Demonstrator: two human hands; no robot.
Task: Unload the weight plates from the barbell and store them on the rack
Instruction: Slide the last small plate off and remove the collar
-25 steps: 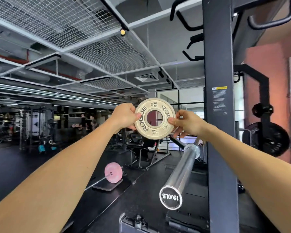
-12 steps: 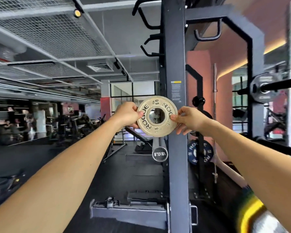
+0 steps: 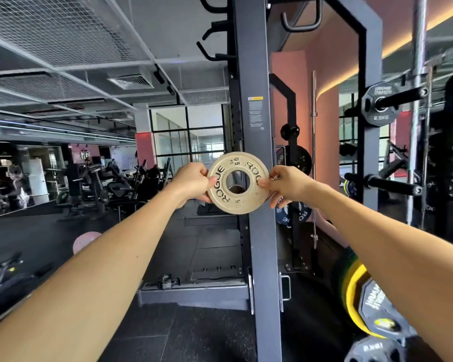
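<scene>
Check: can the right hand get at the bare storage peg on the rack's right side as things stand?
Probably not yet. The right hand pinches the small ROGUE plate together with the left hand. The peg sits bare off to the right, nothing visibly blocking it.

You hold the small plate (image 3: 237, 183) in front of the rack upright (image 3: 256, 152), left hand (image 3: 192, 182) on its left edge, right hand (image 3: 285, 184) on its right, storage pegs (image 3: 392, 184) farther right.

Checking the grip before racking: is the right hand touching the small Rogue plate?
Touching. The head view shows the right hand pinching the small plate at its right edge, thumb on its face.
</scene>
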